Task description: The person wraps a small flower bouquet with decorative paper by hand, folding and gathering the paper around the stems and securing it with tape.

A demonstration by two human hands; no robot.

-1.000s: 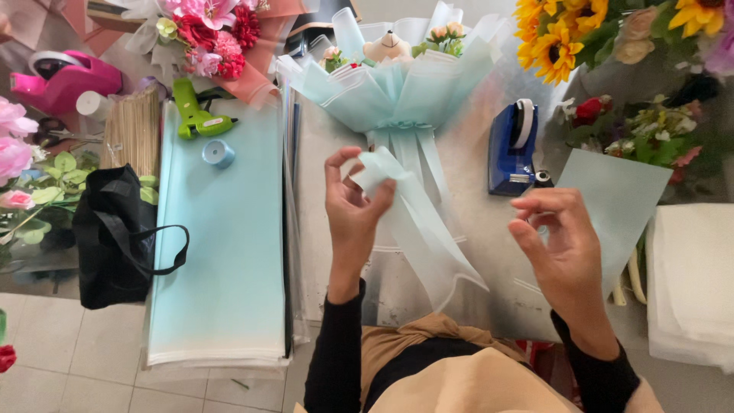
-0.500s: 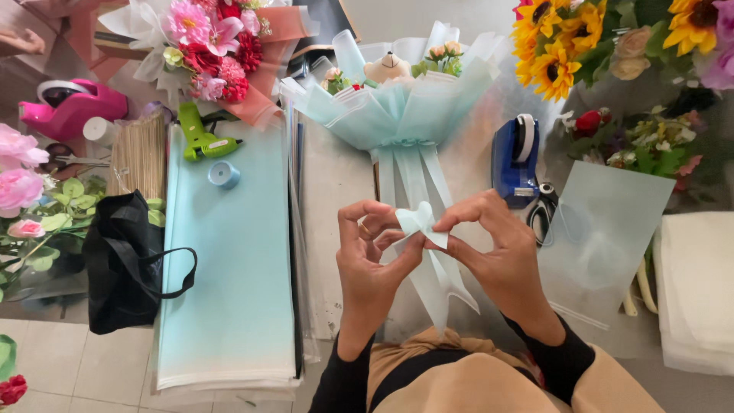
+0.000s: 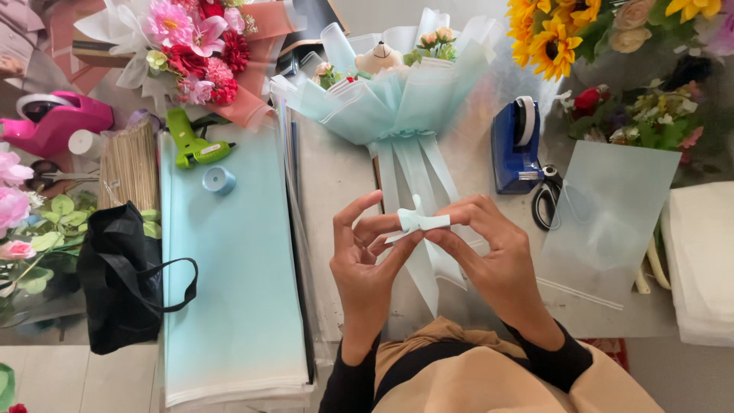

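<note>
A pale blue ribbon (image 3: 419,222) is pinched between both hands just above the table, folded into a small loop with its tails hanging down toward me. My left hand (image 3: 367,260) grips it from the left with thumb and fingers. My right hand (image 3: 493,256) holds the other side. Behind them lies a bouquet (image 3: 397,99) wrapped in pale blue paper with a small plush toy and little flowers at its top.
A stack of pale blue wrapping sheets (image 3: 229,260) lies left, with a green glue gun (image 3: 191,145) and a small tape roll (image 3: 219,180). A blue tape dispenser (image 3: 516,145), scissors (image 3: 544,200), a black bag (image 3: 122,279) and flower bouquets ring the table.
My hands came together from apart and now pinch the ribbon into a small folded loop between them. The view has shifted slightly.
</note>
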